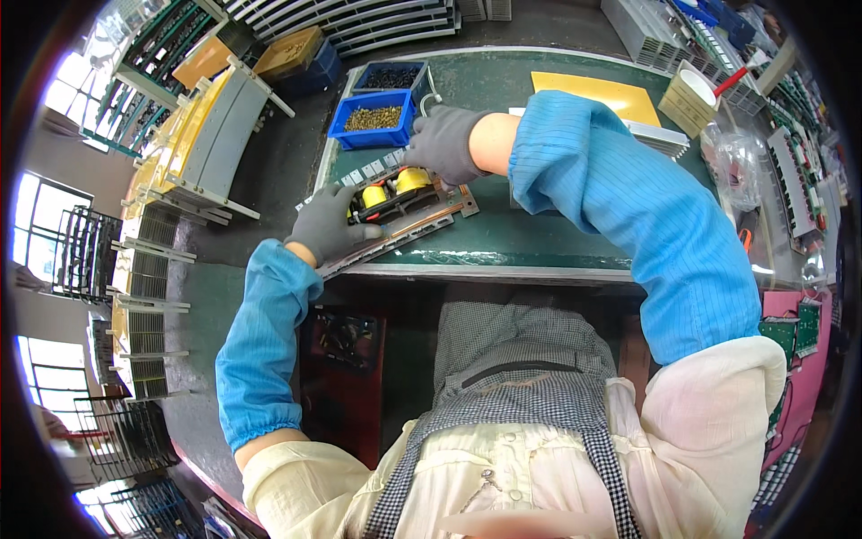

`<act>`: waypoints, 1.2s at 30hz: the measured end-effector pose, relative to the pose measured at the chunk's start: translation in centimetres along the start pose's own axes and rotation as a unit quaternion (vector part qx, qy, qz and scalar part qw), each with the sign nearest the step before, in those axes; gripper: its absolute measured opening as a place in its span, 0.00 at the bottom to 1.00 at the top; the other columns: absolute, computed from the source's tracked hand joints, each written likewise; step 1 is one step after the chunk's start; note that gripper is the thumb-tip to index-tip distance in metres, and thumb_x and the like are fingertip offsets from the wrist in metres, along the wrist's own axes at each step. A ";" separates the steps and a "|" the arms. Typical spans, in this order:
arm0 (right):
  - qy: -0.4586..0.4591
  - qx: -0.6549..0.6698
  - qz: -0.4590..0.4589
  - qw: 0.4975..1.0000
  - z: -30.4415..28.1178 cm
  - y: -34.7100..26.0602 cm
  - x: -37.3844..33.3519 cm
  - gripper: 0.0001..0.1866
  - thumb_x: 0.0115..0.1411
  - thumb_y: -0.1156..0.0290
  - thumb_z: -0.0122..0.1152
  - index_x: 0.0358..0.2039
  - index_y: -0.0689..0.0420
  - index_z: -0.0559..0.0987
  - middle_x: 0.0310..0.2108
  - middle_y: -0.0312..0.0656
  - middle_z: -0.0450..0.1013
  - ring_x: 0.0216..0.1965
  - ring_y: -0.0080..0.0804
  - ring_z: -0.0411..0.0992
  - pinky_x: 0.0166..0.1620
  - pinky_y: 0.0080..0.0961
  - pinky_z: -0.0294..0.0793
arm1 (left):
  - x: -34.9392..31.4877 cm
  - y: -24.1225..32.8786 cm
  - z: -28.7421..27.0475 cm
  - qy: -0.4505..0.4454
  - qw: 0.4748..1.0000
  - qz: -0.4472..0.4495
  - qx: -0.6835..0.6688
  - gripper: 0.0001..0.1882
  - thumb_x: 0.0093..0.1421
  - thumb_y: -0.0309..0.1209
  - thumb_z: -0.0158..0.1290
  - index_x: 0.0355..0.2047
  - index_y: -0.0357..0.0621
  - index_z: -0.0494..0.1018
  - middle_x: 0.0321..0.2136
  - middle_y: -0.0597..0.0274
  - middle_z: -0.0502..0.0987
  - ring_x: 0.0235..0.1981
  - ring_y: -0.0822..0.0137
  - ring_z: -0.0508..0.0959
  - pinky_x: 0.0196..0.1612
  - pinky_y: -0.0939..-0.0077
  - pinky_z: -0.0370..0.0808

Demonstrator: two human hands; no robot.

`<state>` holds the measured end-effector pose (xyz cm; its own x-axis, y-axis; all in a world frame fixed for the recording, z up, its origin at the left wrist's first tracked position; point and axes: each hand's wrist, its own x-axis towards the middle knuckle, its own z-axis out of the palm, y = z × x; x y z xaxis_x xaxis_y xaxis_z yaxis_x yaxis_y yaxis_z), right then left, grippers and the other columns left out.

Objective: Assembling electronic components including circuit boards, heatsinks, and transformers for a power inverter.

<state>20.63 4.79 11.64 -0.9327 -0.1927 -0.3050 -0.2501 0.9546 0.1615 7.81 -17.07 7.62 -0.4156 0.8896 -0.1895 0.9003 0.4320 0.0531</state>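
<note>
A long electronic assembly [422,216] with metal strips along its edges lies slantwise on the green bench, close to its front left. Two yellow-wrapped coils [412,179] sit on it between my hands. My grey-gloved left hand [329,225] is closed around its left end, thumb along the near side and fingers over the top. At its far right part, my grey-gloved right hand [445,144] bends down with fingers curled together; their tips and anything in them are hidden. Just beyond that hand stands a blue bin [375,138] of small brass-coloured parts.
Behind that bin is another blue bin [391,76] holding dark small parts. A yellow panel [600,97] lies on the green bench [530,255] beyond my right forearm. A carton with a white tub [691,94] and clear plastic bags [732,166] are at the right.
</note>
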 end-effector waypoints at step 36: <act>0.672 -0.100 -0.192 0.708 -7.2 4.5 -23.8 0.29 0.50 0.71 0.64 0.55 0.51 0.75 0.43 0.38 0.71 0.41 0.40 0.74 0.43 0.37 0.78 | -14.8 17.0 -19.0 0.344 0.937 0.062 -0.018 0.43 0.44 0.58 0.66 0.50 0.34 0.72 0.38 0.46 0.75 0.40 0.47 0.78 0.45 0.60 0.74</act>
<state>39.83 12.04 26.37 -0.1576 -0.5995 0.7847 -0.4586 0.7481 0.4795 26.80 -20.03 29.97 -0.3038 0.8135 0.4959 0.9475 0.3125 0.0677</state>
